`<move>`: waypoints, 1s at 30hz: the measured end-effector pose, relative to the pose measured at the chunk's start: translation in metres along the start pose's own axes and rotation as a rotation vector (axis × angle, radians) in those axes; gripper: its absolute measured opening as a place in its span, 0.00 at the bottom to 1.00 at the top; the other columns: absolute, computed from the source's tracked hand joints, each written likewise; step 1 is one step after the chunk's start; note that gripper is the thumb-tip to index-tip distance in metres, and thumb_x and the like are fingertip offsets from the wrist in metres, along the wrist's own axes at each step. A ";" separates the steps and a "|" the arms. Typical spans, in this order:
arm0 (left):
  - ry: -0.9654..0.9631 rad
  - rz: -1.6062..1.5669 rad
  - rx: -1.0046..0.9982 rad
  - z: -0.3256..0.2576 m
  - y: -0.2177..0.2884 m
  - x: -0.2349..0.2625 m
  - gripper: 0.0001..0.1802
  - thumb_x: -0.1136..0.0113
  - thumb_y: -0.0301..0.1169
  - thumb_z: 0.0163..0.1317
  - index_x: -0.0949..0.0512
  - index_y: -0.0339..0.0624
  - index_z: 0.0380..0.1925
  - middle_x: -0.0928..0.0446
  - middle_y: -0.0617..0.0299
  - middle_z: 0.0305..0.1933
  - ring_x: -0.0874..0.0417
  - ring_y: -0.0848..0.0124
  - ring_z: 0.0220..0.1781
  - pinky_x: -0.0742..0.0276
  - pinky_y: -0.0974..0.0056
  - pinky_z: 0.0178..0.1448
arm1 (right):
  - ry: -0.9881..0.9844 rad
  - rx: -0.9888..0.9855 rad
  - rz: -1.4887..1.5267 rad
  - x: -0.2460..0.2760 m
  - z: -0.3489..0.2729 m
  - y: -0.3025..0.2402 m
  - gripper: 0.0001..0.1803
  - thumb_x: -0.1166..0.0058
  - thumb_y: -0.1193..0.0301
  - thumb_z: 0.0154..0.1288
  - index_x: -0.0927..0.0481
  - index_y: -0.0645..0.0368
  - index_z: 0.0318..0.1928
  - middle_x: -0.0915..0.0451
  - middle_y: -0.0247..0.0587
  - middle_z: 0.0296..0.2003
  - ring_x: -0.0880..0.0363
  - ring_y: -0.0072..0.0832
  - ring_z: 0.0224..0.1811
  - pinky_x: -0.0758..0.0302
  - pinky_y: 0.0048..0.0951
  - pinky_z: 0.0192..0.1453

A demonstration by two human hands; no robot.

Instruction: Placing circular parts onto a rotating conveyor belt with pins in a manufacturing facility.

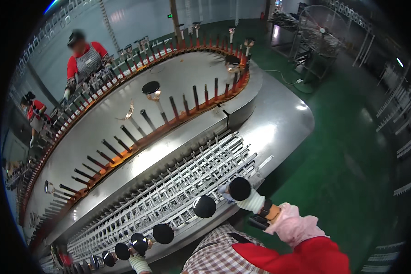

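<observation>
My right hand (250, 201), in a pale knitted glove, is closed behind a round-headed piece (239, 188) with a glossy black face. That face covers most of the fingers. My left hand (138, 262), also gloved, comes up from the lower edge under another black-faced piece (140, 242); its fingers are mostly hidden. Between the hands, more round black heads (204, 206) stand in a row along the near side of the silvery metal racks (182, 187). What carries this row cannot be made out.
Beyond the racks, a conveyor loop with upright dark-and-red pegs (195, 97) curves around a metal table (123, 86); a few pegs carry round-headed pieces (150, 87). Across it works a person (84, 61) in red with a checked apron. A large fan (322, 31) stands on the green floor (329, 182).
</observation>
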State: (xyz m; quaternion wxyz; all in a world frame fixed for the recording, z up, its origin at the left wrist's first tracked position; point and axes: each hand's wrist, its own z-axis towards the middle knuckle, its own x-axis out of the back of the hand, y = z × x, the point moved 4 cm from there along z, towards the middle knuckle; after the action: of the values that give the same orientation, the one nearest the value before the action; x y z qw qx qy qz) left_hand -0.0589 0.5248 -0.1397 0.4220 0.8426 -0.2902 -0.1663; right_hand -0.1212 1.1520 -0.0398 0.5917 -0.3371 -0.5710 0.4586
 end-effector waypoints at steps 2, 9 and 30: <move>0.029 0.249 -0.244 0.014 0.008 0.038 0.10 0.58 0.43 0.68 0.30 0.56 0.43 0.27 0.63 0.22 0.30 0.68 0.15 0.41 0.66 0.15 | -0.033 -0.026 -0.039 -0.021 0.009 0.010 0.18 0.49 0.74 0.56 0.25 0.58 0.50 0.21 0.48 0.43 0.25 0.38 0.49 0.29 0.32 0.57; 0.003 0.525 -0.349 0.011 0.010 0.010 0.08 0.53 0.29 0.65 0.31 0.51 0.44 0.28 0.64 0.19 0.31 0.71 0.12 0.40 0.69 0.13 | 0.156 -0.254 0.607 0.002 0.012 -0.062 0.14 0.41 0.72 0.60 0.25 0.58 0.46 0.21 0.34 0.42 0.21 0.21 0.35 0.21 0.22 0.27; 0.231 -0.161 -0.353 -0.066 0.023 0.056 0.19 0.47 0.40 0.66 0.31 0.48 0.54 0.22 0.62 0.36 0.21 0.67 0.33 0.24 0.61 0.38 | 0.216 -0.224 -0.076 -0.078 -0.058 -0.039 0.16 0.45 0.67 0.61 0.26 0.53 0.50 0.22 0.42 0.45 0.24 0.34 0.48 0.29 0.37 0.55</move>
State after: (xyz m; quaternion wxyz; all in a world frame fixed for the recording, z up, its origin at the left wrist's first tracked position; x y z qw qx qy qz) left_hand 0.0116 0.5194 -0.0843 0.5788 0.7895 -0.1384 -0.1501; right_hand -0.0526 1.0733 -0.0391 0.6252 -0.4265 -0.5638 0.3306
